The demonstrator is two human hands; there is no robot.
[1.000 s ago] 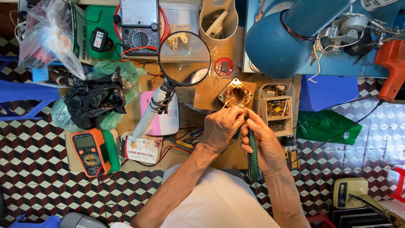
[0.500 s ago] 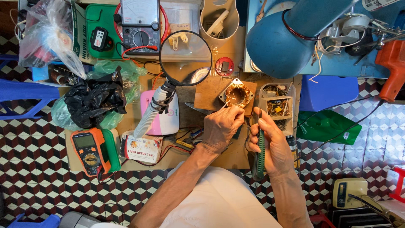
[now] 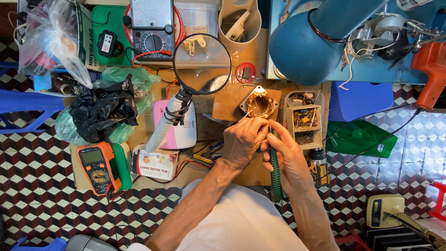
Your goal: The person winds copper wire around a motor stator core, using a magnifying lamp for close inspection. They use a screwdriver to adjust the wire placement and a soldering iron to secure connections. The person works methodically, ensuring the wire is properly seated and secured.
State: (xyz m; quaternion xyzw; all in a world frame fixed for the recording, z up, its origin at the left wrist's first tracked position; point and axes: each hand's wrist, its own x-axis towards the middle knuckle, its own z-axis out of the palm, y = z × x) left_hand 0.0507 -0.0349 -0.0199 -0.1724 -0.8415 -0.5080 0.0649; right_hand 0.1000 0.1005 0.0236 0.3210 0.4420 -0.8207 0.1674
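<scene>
A small motor stator with copper windings (image 3: 259,105) lies on a wooden board (image 3: 232,102) at the middle of the bench. My left hand (image 3: 244,142) rests just below it, fingers curled toward the windings; whether it pinches anything is hidden. My right hand (image 3: 288,155) grips a long green-handled tool (image 3: 276,174), its tip pointing up at the stator. A round magnifier (image 3: 202,64) on a white flexible neck stands to the left of the stator.
An orange multimeter (image 3: 98,168) and a small printed box (image 3: 155,163) lie at the left, a black bag (image 3: 100,109) above them. An analog meter (image 3: 152,28) sits at the top. A compartment box (image 3: 304,120), blue lamp shade (image 3: 306,39) and green tray (image 3: 360,139) are to the right.
My right hand and the green tool have shifted slightly right and up toward the stator. My left hand stays below the windings.
</scene>
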